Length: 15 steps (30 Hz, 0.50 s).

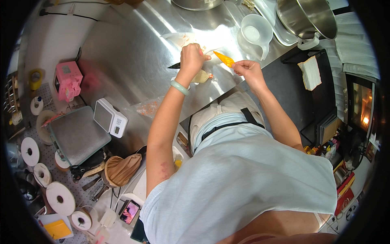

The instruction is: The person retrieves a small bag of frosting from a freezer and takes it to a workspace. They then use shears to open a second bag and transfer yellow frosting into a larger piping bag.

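Between the pinched fingers of my right hand [248, 71] is a small cone-shaped piping bag [224, 59] with bright orange-yellow filling, its tip toward the upper left. My left hand [192, 58] is closed in a fist just left of that tip, and what it grips is hidden. Behind it lies a whitish, crumpled plastic sheet [178, 39] with orange smears. A black pointed cone [174, 66] sticks out left of my left wrist; I cannot tell whether it lies on the table or is held. Right of the wrist, a pale cream-filled bag [201, 76] rests on the steel table [134, 53].
A clear plastic wrapper [148, 108] with orange bits lies near the table's front. A white kitchen scale [111, 116] and a pink device [68, 80] stand at the left. A translucent measuring cup [256, 30] and a large steel pot [307, 18] are at the far right.
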### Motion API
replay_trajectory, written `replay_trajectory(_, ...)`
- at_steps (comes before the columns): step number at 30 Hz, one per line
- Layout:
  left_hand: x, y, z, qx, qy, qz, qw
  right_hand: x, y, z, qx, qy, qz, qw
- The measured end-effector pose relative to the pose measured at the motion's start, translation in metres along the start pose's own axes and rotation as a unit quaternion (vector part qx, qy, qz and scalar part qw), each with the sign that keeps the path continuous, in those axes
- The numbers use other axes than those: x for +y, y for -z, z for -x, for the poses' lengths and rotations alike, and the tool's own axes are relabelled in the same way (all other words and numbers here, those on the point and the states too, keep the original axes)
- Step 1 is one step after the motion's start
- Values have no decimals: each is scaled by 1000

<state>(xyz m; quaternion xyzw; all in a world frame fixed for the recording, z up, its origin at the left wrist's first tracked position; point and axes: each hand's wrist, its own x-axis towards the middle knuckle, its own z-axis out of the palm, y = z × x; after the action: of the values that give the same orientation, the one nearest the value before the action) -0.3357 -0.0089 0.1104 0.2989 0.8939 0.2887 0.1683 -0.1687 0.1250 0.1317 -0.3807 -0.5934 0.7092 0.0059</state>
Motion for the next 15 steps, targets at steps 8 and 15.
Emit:
replay_trajectory(8, 18, -5, 12, 15, -58, -62, 996, 4, -3, -5, 53, 44, 43, 997)
replay_trajectory(15, 41, -9, 27, -7, -136, 35, 990, 6, -12, -12, 99, 116, 139, 979)
